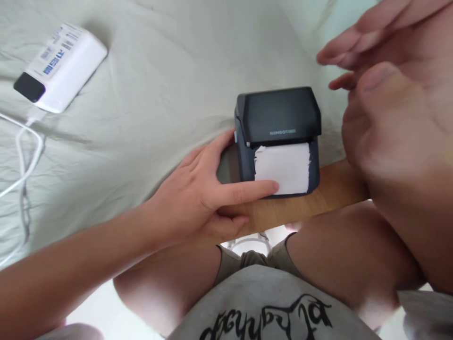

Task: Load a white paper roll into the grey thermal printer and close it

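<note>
A dark label printer (279,115) sits near the front edge of the cloth-covered surface, its lid down. White paper (286,165) with ragged side edges lies over its front, below the lid. Stretched out with fingers apart, my left hand (208,189) is at the printer's left side. One of its fingers rests on the lower left of the paper, and another touches the left side of the casing. Raised at the upper right, clear of the printer, my right hand (392,85) is partly blurred. Its fingers and thumb are apart, and nothing shows between them.
A white device (74,61) with a black end and a printed label lies at the upper left. A white cable (26,141) runs from it down the left side. Pale green cloth (159,85) covers the surface, and a wooden edge (311,198) borders my legs.
</note>
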Demonstrator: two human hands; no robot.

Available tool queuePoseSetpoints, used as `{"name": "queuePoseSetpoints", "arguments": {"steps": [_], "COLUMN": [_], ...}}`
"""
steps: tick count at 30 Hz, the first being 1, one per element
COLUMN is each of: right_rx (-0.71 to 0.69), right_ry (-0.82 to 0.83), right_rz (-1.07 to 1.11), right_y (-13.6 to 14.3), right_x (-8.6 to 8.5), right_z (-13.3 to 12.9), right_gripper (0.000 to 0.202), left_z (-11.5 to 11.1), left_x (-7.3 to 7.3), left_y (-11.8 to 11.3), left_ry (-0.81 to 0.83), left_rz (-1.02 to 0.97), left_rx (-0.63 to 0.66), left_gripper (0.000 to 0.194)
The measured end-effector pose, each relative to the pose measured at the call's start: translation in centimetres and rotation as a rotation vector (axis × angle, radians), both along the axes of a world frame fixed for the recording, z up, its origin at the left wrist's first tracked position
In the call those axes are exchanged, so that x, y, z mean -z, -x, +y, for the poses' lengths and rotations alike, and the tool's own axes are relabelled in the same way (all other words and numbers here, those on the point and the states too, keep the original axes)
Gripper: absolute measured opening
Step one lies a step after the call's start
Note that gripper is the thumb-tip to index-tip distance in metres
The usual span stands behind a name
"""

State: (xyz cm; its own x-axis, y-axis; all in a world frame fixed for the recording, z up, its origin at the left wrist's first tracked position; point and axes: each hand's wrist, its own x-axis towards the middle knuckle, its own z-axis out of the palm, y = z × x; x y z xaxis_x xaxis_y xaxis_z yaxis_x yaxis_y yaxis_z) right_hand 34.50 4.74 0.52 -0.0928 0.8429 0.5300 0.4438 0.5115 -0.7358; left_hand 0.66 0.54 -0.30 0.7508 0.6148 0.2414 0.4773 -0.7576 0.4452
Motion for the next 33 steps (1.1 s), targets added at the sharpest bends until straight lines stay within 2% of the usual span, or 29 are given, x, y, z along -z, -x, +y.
{"name": "queuePoseSetpoints", "arguments": {"steps": [2,5,10,13,15,18,19,23,24,26,29,33], "right_rx": [-0.064,-0.28,-0.434,-0.532,-0.538,-0.492,-0.453,-0.137,-0.107,-0.173,-0.333,-0.342], "right_ry": [0.006,0.044,0.152,0.277,0.326,0.273,0.24,0.115,0.119,0.191,0.328,0.436], "right_rz": [-0.052,-0.182,-0.215,-0.297,-0.318,-0.282,-0.261,-0.216,-0.206,-0.202,-0.243,-0.254], "right_y": [0.2,-0.1,-1.6,-2.5,-2.9,-3.1,-3.1,-3.0,-3.0,-2.9,-2.6,-2.3], "right_x": [-0.2,-0.2,-0.1,-0.3,-0.1,0.7,1.0,1.3,1.2,1.0,0.6,-0.3], "right_z": [-0.3,-0.2,1.6,2.8,3.2,2.7,2.3,0.6,0.4,0.1,-0.1,-0.2], "right_gripper": [0.052,0.044,0.055,0.068,0.075,0.076,0.076,0.072,0.072,0.075,0.091,0.112], "left_z": [0.1,0.1,-0.3,-0.1,0.2,0.7,0.8,0.7,0.7,0.5,0.4,0.3], "left_x": [0.2,0.2,-0.2,-0.4,-0.5,-0.6,-0.6,-0.5,-0.4,0.0,0.8,1.2], "left_y": [0.0,0.0,-0.2,0.0,0.3,0.9,1.0,1.1,1.1,0.9,0.7,0.9], "left_ry": [-0.014,-0.028,0.013,0.023,0.055,0.136,0.151,0.15,0.152,0.162,0.138,0.091], "left_rz": [-0.043,-0.041,-0.051,-0.027,0.001,0.026,0.033,0.086,0.096,0.086,-0.006,-0.056], "left_rx": [0.021,0.037,-0.042,-0.052,-0.023,-0.017,-0.024,-0.057,-0.052,-0.044,-0.092,-0.13], "left_gripper": [0.087,0.082,0.105,0.11,0.115,0.126,0.13,0.138,0.138,0.138,0.133,0.12]}}
